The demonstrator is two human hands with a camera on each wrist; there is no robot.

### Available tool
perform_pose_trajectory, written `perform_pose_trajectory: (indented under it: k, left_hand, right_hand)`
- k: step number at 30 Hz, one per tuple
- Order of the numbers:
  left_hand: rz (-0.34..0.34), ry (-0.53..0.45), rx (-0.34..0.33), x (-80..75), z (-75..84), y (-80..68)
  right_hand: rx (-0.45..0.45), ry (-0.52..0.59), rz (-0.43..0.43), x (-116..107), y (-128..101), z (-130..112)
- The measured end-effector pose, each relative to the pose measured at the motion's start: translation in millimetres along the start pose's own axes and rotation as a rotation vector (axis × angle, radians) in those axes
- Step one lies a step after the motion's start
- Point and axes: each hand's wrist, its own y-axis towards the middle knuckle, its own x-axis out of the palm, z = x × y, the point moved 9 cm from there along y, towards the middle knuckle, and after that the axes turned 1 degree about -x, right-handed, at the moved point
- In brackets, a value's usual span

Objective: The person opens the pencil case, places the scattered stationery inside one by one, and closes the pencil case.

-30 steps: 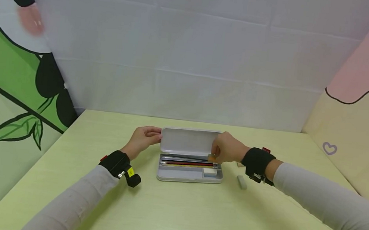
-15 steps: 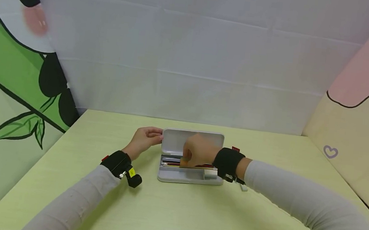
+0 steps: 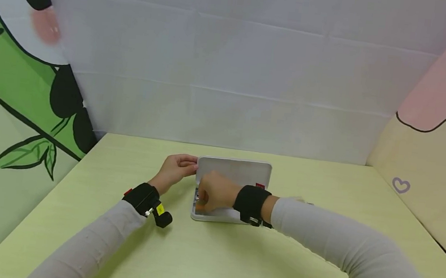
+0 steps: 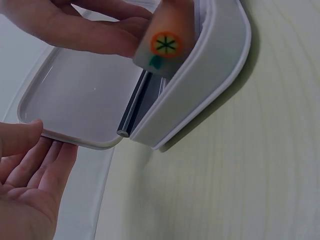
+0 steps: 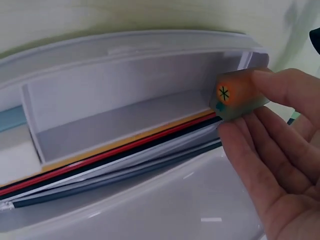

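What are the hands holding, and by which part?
The right hand pinches the orange block by opposite sides; the left hand holds the open lid by its side edge.

The place looks like a small staged recording corner, in what kind of building cannot be told: a pale wood-grain surface (image 3: pixel 210 260) is walled by a creased white sheet (image 3: pixel 230 67) behind, a green cartoon panel (image 3: pixel 14 69) on the left and a pink-and-cream panel (image 3: pixel 429 154) on the right. Black camera straps (image 3: pixel 142 197) on both wrists fit this.
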Motion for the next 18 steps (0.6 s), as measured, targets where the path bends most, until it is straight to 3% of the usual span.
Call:
perform_pose_trajectory:
  k: [8, 18]
  left_hand:
    - [-0.004, 0.004, 0.018, 0.2, 0.9, -0.9]
    - [-0.011, 0.002, 0.01, 0.2, 0.7, -0.5]
  right_hand:
    - [-0.027, -0.001, 0.024, 13, 7, 3]
    - [0.046, 0.007, 0.01, 16, 8, 9]
